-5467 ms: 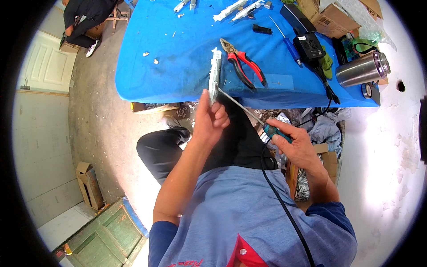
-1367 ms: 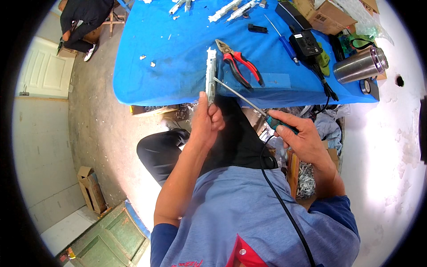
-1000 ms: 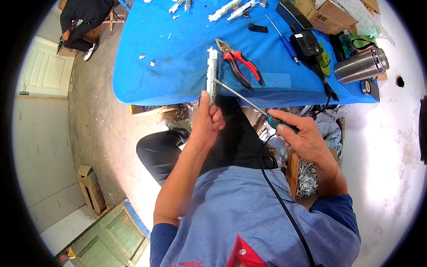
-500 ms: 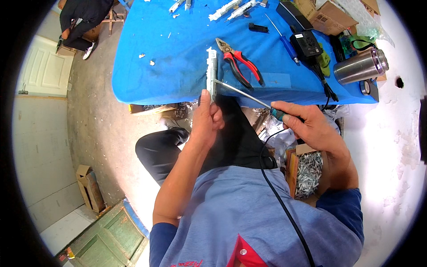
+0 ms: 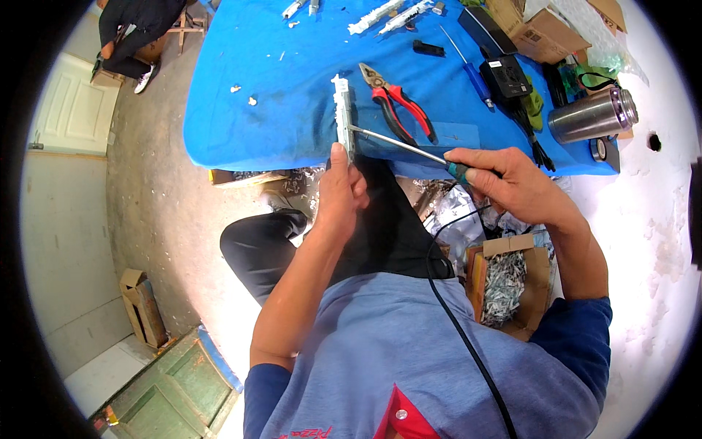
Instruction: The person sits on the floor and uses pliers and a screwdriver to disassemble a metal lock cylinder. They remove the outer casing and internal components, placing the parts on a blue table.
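My left hand [image 5: 341, 192] is closed round the near end of a long, narrow, white-and-grey part [image 5: 343, 110], whose exact kind I cannot make out. The part points away from me over the front edge of the blue-covered table [image 5: 241, 58]. In my right hand [image 5: 504, 179] is a screwdriver [image 5: 402, 144], gripped by its dark green handle. Its metal shaft slants up to the left, and the tip touches the right side of the white part. Red-handled pliers [image 5: 401, 106] lie on the cloth just right of the part.
Farther back lie more white parts [image 5: 376, 16], a small black piece [image 5: 428, 48] and a blue-handled screwdriver [image 5: 468, 69]. A black adapter [image 5: 506, 76], a steel flask [image 5: 591, 115] and cartons [image 5: 550, 33] crowd the right side. Below stands a box of metal scraps [image 5: 504, 289]. Another person [image 5: 139, 33] sits far left.
My right forearm and elbow have swung outward to the right, and the screwdriver's shaft lies slightly flatter. The white part's far end has tilted a little left. My left hand keeps its hold.
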`<state>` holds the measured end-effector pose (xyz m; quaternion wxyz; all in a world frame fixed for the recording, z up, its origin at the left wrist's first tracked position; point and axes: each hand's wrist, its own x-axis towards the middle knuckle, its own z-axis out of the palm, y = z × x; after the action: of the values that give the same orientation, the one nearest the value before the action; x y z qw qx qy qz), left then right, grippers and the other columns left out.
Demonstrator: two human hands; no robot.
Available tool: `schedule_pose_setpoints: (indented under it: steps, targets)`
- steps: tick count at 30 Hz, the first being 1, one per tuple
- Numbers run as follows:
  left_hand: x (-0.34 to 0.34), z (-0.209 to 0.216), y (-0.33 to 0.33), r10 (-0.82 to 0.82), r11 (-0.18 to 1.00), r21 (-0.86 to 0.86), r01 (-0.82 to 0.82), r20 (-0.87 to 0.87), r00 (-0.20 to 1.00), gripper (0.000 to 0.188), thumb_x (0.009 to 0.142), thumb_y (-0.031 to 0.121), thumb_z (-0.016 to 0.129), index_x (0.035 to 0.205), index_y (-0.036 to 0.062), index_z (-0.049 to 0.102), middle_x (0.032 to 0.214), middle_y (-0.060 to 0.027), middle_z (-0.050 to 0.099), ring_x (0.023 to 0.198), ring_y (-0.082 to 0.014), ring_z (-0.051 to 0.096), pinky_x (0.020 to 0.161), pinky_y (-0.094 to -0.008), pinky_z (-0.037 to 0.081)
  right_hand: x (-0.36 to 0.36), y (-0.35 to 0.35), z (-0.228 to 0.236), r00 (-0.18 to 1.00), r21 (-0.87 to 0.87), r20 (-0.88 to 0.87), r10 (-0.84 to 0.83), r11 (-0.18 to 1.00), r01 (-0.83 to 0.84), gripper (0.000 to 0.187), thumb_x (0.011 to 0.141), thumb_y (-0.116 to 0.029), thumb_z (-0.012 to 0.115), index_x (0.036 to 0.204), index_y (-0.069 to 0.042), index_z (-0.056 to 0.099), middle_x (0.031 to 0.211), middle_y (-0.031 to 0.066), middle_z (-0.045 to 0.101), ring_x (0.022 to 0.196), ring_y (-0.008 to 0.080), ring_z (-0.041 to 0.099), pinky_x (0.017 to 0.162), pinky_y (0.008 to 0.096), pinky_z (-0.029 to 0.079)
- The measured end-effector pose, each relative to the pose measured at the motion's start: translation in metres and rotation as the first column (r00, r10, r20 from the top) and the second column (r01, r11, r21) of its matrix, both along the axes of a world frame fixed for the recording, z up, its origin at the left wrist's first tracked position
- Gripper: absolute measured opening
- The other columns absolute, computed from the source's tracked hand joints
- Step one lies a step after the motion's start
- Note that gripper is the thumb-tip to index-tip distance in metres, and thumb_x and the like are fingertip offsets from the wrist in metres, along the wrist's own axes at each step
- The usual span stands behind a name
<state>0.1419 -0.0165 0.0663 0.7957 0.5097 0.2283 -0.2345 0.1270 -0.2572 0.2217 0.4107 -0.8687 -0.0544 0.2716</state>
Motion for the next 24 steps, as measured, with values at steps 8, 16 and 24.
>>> schedule_pose_setpoints:
  steps: [8,16,24]
  targets:
    - [0.001,0.002,0.001,-0.012,1.000,0.027,0.012,0.001,1.000,0.058,0.097,0.064,0.038,0.061,0.0195,0.026,0.052,0.0036,0.024,0.046,-0.0116,0.022,0.050,-0.0290,0.028,-0.008,0.002,-0.016,0.914,-0.138,0.362,0.185,0.980,-0.144,0.033,0.092,-0.012,0.056,0.124,-0.002,0.060,0.074,0.0168,0.062,0.067,0.0293,0.061,0.062,0.0360,0.047]
    - [0.001,0.000,0.001,-0.013,0.999,0.049,0.012,0.019,1.000,0.059,0.096,0.066,0.037,0.061,0.0193,0.025,0.052,0.0038,0.024,0.045,-0.0111,0.022,0.047,-0.0285,0.026,0.015,-0.009,-0.005,0.992,0.131,-0.129,-0.012,0.991,0.029,0.036,0.094,-0.015,0.052,0.128,-0.004,0.060,0.066,0.0000,0.055,0.058,0.0056,0.052,0.051,0.0253,0.041]
    - [0.001,0.000,0.001,-0.018,0.998,0.060,0.017,0.020,1.000,0.059,0.095,0.065,0.039,0.061,0.0193,0.026,0.053,0.0041,0.024,0.045,-0.0107,0.023,0.047,-0.0281,0.027,-0.002,-0.003,-0.020,0.941,-0.044,0.322,0.106,0.994,-0.096,0.032,0.094,-0.015,0.055,0.124,-0.006,0.062,0.069,0.0133,0.061,0.058,0.0240,0.058,0.056,0.0328,0.046]
